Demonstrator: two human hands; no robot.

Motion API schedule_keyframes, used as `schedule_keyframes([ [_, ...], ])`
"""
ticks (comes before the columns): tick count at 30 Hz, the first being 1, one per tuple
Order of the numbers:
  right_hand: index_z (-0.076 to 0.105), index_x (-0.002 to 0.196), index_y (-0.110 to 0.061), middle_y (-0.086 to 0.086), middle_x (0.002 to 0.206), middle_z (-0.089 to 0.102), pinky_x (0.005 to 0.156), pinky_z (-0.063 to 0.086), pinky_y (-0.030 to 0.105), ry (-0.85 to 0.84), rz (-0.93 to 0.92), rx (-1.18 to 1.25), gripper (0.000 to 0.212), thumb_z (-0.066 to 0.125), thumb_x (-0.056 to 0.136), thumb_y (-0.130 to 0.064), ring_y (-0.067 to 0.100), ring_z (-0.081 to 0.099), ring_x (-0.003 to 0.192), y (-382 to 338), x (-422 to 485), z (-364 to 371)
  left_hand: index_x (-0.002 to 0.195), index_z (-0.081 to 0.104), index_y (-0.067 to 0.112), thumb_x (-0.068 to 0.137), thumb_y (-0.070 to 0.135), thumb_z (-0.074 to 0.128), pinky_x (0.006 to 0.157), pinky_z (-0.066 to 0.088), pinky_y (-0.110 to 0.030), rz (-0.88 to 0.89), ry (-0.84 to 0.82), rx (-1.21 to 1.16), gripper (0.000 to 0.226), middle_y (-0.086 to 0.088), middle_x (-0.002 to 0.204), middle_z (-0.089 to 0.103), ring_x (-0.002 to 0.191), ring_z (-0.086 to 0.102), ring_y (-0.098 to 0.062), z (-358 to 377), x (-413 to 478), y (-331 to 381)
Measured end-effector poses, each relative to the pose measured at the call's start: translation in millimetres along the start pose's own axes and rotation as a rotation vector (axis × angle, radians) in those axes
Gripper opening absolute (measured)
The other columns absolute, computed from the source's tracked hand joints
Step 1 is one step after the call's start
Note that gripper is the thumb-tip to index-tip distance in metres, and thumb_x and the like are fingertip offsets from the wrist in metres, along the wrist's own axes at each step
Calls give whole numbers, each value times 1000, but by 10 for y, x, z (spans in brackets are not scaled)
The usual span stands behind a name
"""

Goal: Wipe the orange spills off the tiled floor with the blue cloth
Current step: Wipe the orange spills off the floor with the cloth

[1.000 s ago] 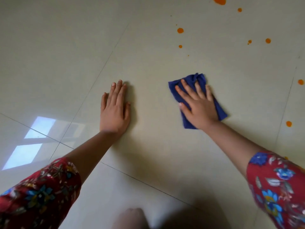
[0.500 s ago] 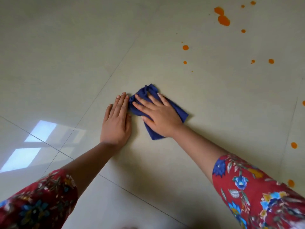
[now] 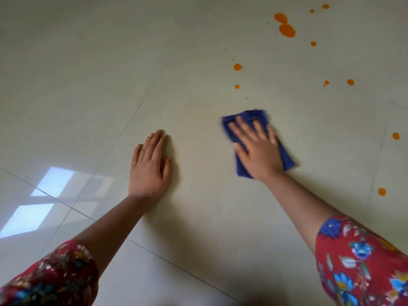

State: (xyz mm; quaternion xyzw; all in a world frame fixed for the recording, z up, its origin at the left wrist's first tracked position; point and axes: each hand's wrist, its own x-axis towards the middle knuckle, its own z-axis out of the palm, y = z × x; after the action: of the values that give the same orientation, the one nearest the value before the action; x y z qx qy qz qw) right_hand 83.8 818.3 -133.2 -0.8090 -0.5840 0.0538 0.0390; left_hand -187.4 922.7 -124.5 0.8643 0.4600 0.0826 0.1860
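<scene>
View: seen from the person's head, looking down at a pale tiled floor (image 3: 198, 206), with both arms reaching forward.
Right hand (image 3: 258, 151): lies flat on the cloth, fingers (image 3: 244, 127) straight and spread. It presses down and grips nothing. The spread probably pushes the whole pad evenly against the tile.
Cloth (image 3: 248, 115): blue, folded into a small pad and slightly blurred. It lies on the floor under the right hand, its edges showing past the fingertips and beside the wrist.
Left hand (image 3: 150, 164): palm down on bare floor, well left of the cloth. The fingers are straight and close together, holding nothing. It likely props up the leaning body.
Spills (image 3: 287, 30): orange drops scattered beyond and to the right of the cloth. None touch it.
Progress: most drops appear unwiped, and the nearest lie just ahead of the cloth.
Sleeves (image 3: 362, 261): red floral.
</scene>
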Motion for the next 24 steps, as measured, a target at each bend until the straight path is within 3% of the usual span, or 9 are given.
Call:
schedule_keyframes([
  [3, 20, 152, -34, -10, 161, 17, 117, 10, 52, 5, 324, -36, 59, 21, 95, -50, 26, 18, 147, 386, -71, -50, 144, 39, 15, 88, 20, 38, 119, 10, -43, -91, 5, -63, 56, -3, 157, 28, 147, 18, -22, 20, 67, 254],
  [5, 21, 153, -30, -6, 161, 18, 115, 11, 56, 6, 332, -75, 62, 25, 94, -49, 31, 22, 145, 259, -194, -74, 145, 39, 15, 86, 22, 41, 118, 11, -44, 14, -60, -82, 59, -3, 157, 29, 147, 19, -23, 59, 90, 537],
  [7, 28, 151, -28, -3, 160, 22, 113, 16, 57, 3, 121, -76, 64, 28, 91, -51, 35, 31, 141, -7, -464, -58, 147, 36, 16, 86, 25, 39, 117, 14, -44, 174, -111, -89, 62, -2, 157, 29, 146, 23, -23, 108, 81, 760],
  [10, 21, 152, -35, -8, 161, 18, 116, 14, 54, -74, -278, -71, 64, 36, 93, -55, 30, 25, 144, -137, -1171, -61, 148, 36, 17, 87, 23, 36, 117, 17, -42, 301, -166, -112, 61, 0, 158, 28, 146, 24, -22, 205, 64, 953],
  [12, 18, 152, -39, -13, 160, 17, 116, 13, 52, -100, -346, -75, 61, 36, 95, -53, 25, 23, 145, 137, -1549, -68, 149, 34, 18, 88, 23, 39, 118, 15, -40, 312, -212, -123, 61, 1, 158, 26, 146, 22, -21, 277, -13, 983],
  [15, 17, 151, -40, -13, 159, 20, 116, 14, 49, -34, 40, -92, 56, 31, 97, -45, 27, 31, 142, 654, -1797, -53, 149, 32, 19, 90, 35, 33, 119, 8, -37, 390, -273, -87, 61, 5, 159, 23, 148, 17, -17, 348, -219, 978],
  [18, 32, 148, -32, -9, 154, 34, 115, 15, 46, 77, 393, -7, 53, 33, 96, -39, 27, 36, 140, 469, -1897, -51, 148, 35, 21, 91, 35, 34, 119, 7, -39, 456, -331, -75, 59, 8, 159, 23, 148, 15, -15, 376, -423, 995],
  [20, 40, 144, -29, -7, 152, 40, 114, 17, 45, 110, 391, 52, 52, 36, 93, -34, 26, 40, 138, 123, -2037, -17, 146, 39, 20, 90, 36, 33, 118, 12, -43, 469, -352, -76, 58, 5, 158, 26, 147, 19, -17, 351, -480, 1083],
  [24, 52, 135, -26, -6, 143, 51, 109, 31, 41, 22, 164, 211, 44, 42, 92, -26, 21, 50, 129, -187, -2449, -43, 132, 56, 15, 88, 36, 34, 112, 29, -44, 488, -388, -157, 53, -4, 150, 43, 139, 39, -25, 225, -425, 1311],
])
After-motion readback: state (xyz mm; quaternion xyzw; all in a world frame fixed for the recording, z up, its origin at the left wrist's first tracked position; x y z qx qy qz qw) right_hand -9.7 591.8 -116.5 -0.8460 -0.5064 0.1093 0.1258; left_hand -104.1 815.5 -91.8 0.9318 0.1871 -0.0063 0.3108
